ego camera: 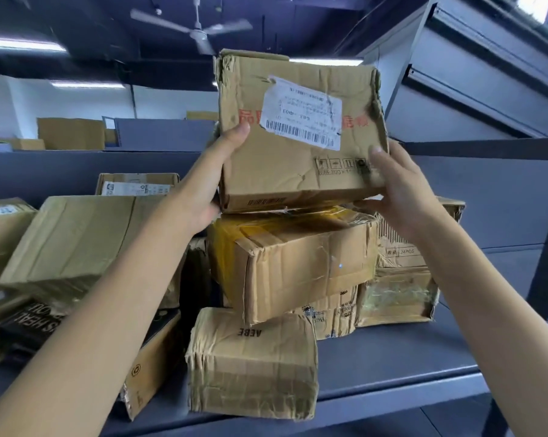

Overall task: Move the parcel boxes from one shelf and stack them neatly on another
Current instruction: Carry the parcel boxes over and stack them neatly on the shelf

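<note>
A crumpled brown parcel box (282, 171) with a white shipping label and red print is held up in the centre of the view, just above a yellow-taped box (298, 263) on top of the pile. My left hand (212, 181) grips its left side, thumb on the front face. My right hand (395, 190) grips its lower right corner, thumb on the front. Whether the held box touches the yellow-taped box below cannot be told.
Several worn cardboard boxes crowd the grey metal shelf (392, 367): a taped box marked AEBE (253, 367) at the front edge, a large tilted box (74, 244) on the left, smaller ones (398, 294) at the right. A dark shelf upright (547, 247) stands right.
</note>
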